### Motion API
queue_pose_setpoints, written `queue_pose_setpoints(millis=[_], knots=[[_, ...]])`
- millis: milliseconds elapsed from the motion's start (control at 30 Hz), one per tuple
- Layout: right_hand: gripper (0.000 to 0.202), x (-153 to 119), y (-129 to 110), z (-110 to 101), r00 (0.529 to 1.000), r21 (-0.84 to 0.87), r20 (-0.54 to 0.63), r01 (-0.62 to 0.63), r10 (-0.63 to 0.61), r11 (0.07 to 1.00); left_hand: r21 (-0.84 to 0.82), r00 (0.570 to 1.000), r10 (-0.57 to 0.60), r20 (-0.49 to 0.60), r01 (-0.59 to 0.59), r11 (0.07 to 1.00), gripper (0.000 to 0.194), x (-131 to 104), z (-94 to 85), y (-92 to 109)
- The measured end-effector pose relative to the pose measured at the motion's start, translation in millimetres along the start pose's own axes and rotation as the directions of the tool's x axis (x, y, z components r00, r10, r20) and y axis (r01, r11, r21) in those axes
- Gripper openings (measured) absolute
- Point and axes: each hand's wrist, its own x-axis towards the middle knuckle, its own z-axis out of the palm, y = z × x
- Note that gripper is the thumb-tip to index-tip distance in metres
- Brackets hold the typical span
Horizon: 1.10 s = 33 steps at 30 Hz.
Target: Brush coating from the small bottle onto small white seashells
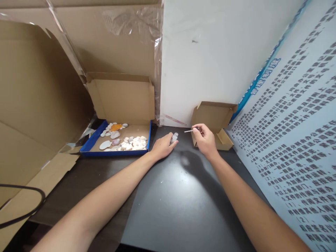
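Note:
My left hand (162, 147) rests on the dark table, its thumb and fingers closed around a small clear bottle (174, 138) with its neck uncovered and tilted up to the right. To the right, my right hand (205, 139) is raised in a pinch on a thin pale stick (188, 131). The stick's tip points left, towards the bottle but apart from it. Its other end is hidden in my fingers. Beside my left hand stands an open blue-edged cardboard box (115, 153) with white, purple and orange seashells (135, 143) in it.
A smaller open cardboard box (225, 139) stands behind my right hand. Tall cardboard (126, 45) and a white panel (199, 70) rise behind the table (168, 213). A printed board (294, 140) leans along the right. At the lower left, a black cable (39, 190) loops into view.

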Motion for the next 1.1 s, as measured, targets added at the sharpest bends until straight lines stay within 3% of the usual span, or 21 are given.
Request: queue_pose_setpoints(millis=[233,533,633,733,933,1000,1100], knots=[[0.024,-8.0,-8.2,0.9,0.966,0.323,0.088,-0.259,0.243,0.911,-0.022,0.999,-0.028,-0.031,0.027,0.999,0.020,14.8,6.6,-7.2],[0.033,-53.6,-11.7,-4.5,0.894,0.333,0.186,-0.447,0.407,0.830,-0.082,0.994,-0.093,-0.050,0.089,0.993,0.027,19.8,10.8,-9.1],[0.035,-62.9,-3.0,-3.6,0.896,0.287,0.173,-0.443,0.409,0.849,-0.123,0.990,-0.122,-0.077,0.112,0.986,0.036,11.2,6.9,-8.2],[0.040,-66.3,3.7,-3.2,0.920,0.206,0.136,-0.390,0.368,0.897,-0.163,0.990,-0.120,-0.076,0.107,0.981,0.028,-5.0,-0.4,-8.5],[0.043,-73.8,-3.0,-1.9,0.924,0.070,0.206,-0.341,0.321,0.937,-0.275,0.999,0.043,0.014,-0.038,0.961,0.019,-43.5,-9.9,-7.4],[0.043,-77.4,-7.1,-0.5,0.926,0.044,0.243,-0.308,0.289,0.950,-0.441,0.998,0.053,0.028,-0.035,0.897,0.015,-51.1,-9.9,-5.9],[0.041,-81.0,-9.4,1.1,0.928,0.006,0.277,-0.260,0.248,0.966,-0.656,0.995,0.010,0.100,0.058,0.753,0.010,-55.8,-10.6,-3.3]])
